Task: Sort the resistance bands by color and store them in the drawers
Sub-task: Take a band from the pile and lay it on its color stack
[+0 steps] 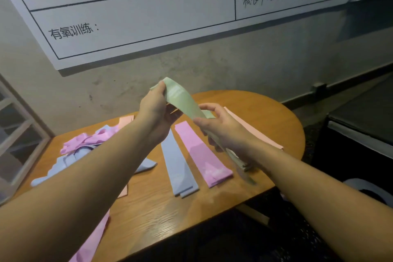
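— Green rubber was what was being handled: a green band (182,100) was held up above the wooden table (244,100), its upper end pinched by the left hand (154,105) and its lower run gripped in the curled fingers of the right hand (221,127).

— Had any sorting been done?

— Some, it was judged. A blue band (177,166), a pink band (202,153) and a peach band (253,127) were laid out flat side by side, just apart, like the heads of colour rows. A folded greenish stack (240,161) was partly hidden beneath the right wrist.

— And what was left?

— A tangled heap (85,144) of pink and blue bands was seen at the left of the table, unsorted, and another pink strip (93,238) was draped over the near edge. No drawers were shown, so nothing could be counted as stored. Sorting was reckoned under way, storing not begun.
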The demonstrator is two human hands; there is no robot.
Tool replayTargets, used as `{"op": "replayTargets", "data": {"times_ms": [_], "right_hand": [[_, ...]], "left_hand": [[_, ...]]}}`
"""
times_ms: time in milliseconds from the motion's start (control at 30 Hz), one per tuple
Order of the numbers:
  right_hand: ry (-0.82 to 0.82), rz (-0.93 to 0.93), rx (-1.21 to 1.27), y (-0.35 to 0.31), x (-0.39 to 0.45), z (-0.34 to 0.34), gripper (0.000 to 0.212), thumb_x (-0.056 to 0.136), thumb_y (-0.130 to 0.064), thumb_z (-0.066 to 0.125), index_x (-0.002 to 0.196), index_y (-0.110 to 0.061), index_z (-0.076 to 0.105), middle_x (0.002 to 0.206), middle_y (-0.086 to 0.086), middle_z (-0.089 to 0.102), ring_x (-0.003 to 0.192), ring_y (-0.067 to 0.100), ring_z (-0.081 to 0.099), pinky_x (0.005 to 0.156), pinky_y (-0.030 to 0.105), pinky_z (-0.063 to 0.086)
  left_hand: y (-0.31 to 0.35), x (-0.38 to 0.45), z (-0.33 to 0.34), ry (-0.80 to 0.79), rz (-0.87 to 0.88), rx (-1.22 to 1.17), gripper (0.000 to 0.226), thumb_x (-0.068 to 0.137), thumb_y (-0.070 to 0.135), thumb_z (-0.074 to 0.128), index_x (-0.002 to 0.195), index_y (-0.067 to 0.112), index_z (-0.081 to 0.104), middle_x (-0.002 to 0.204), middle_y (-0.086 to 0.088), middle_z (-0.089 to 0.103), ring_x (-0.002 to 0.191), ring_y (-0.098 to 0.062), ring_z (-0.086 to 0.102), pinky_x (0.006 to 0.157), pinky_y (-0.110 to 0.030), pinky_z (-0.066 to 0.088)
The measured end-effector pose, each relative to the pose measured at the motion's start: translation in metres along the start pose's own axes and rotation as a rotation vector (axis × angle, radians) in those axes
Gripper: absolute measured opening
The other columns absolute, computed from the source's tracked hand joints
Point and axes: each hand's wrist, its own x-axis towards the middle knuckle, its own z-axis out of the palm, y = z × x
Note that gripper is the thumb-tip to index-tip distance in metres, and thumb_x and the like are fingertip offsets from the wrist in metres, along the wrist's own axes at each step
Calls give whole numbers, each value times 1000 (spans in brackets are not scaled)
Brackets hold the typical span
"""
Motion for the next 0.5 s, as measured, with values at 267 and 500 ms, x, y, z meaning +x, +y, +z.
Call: {"op": "replayTargets", "data": {"times_ms": [267,500], "right_hand": [[25,-11,-496,32,-1,-39,68,80,-31,82,126,-36,31,109,0,51,91,13,62,79,29,55],[1,140,-711,52,3,-74,34,80,-39,73,102,-36,46,115,-8,56,98,16,61,81,40,59]], "left_hand": [[-27,47,32,78,-130,-195,28,104,14,37,130,9,46,81,-8,57,64,-21,61,60,-30,53],[-51,92,49,123,-123,-182,28,99,2,29,120,8,47,85,-12,59,66,-23,59,60,-32,52]]}}
